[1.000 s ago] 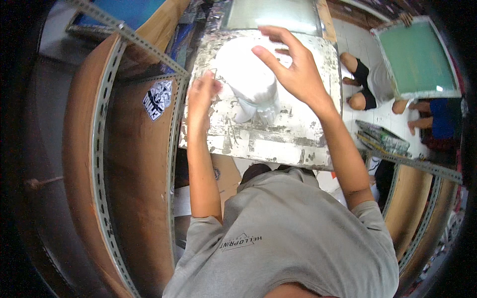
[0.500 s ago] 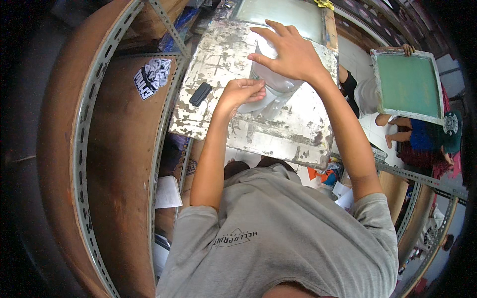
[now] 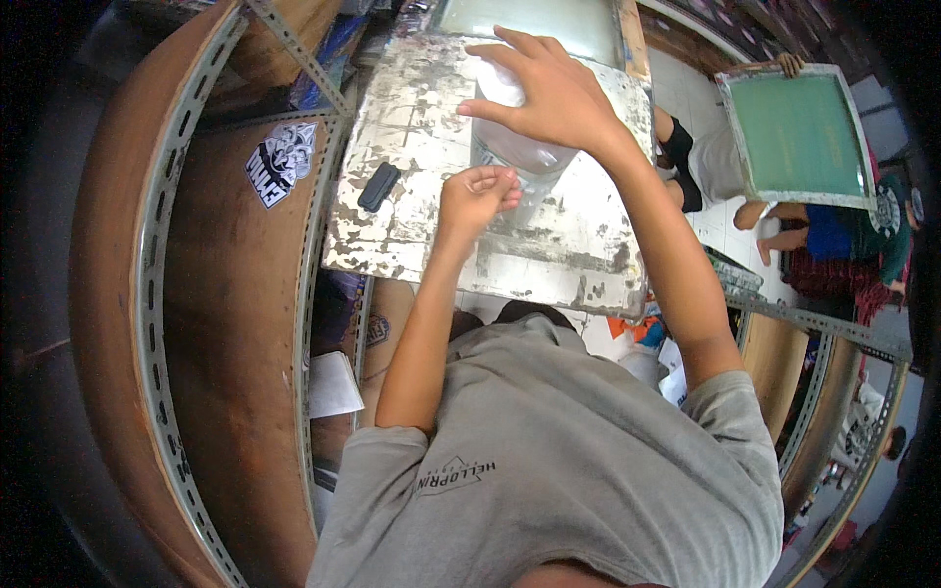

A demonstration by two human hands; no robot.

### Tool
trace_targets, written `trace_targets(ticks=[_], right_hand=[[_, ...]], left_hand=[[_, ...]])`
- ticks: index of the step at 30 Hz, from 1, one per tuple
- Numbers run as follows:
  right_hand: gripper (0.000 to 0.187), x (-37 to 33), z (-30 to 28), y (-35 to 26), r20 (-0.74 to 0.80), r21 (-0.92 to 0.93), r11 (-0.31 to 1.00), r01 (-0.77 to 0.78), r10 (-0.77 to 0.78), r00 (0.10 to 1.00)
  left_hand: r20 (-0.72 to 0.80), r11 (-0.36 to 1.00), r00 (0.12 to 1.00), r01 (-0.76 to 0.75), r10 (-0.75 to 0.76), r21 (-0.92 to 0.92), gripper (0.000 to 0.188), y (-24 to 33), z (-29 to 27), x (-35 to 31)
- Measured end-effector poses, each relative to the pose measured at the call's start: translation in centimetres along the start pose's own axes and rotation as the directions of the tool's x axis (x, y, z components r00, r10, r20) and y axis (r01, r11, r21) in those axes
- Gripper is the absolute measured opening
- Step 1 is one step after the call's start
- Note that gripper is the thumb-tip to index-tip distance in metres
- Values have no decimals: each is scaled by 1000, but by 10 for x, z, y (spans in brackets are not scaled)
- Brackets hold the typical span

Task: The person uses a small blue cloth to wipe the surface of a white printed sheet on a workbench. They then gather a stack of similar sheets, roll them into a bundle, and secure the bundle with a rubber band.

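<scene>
A clear, rounded plastic thing with a whitish top, container-like point(image 3: 524, 155), sits on a white board point(image 3: 588, 245) blotched with dark stains; its exact kind is unclear. Over its top and right side reaches my right hand point(image 3: 554, 93), thumb and fingers spread wide. How firmly the palm touches it is hidden. At its near left edge is my left hand point(image 3: 475, 196), with the fingertips pressed together in a pinch. Anything between those fingertips is too small to make out. A small black oblong block point(image 3: 379, 187) lies on the board to the left of this hand.
Metal-framed wooden shelving point(image 3: 225, 323) stands close on my left. Beyond the board lies a framed glassy panel point(image 3: 529, 22). To the right, another person's hand point(image 3: 789, 65) holds a green framed screen point(image 3: 802, 137); more people are nearby. White papers point(image 3: 334, 384) stick out below.
My left hand has drawn its fingers into a tighter pinch, and the pale flap beneath it no longer shows. My right hand stays spread over the clear thing. The whole view has shifted slightly.
</scene>
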State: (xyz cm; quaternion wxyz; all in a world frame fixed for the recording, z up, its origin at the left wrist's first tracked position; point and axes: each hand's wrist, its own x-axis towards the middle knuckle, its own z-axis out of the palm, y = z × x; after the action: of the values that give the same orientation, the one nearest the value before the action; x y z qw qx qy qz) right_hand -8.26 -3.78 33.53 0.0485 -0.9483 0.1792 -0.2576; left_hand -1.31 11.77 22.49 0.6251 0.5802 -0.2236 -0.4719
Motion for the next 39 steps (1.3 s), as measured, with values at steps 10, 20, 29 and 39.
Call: trace_targets(ticks=[10, 20, 29, 39], right_hand=[[75, 1, 0, -3, 31, -65, 998, -13, 15, 999], [30, -140, 28, 33, -37, 907, 234, -349, 873, 487], [26, -153, 60, -47, 543, 839, -493, -231, 733, 410], [17, -147, 62, -47, 520, 749, -651, 123, 692, 500]], left_hand=[[-250, 919, 967, 51, 52, 390, 18, 17, 29, -7], [-10, 372, 550, -551, 835, 747, 20, 91, 11, -12], [526, -138, 616, -564, 587, 814, 61, 116, 54, 82], [525, -119, 715, -537, 461, 835, 53, 132, 60, 70]])
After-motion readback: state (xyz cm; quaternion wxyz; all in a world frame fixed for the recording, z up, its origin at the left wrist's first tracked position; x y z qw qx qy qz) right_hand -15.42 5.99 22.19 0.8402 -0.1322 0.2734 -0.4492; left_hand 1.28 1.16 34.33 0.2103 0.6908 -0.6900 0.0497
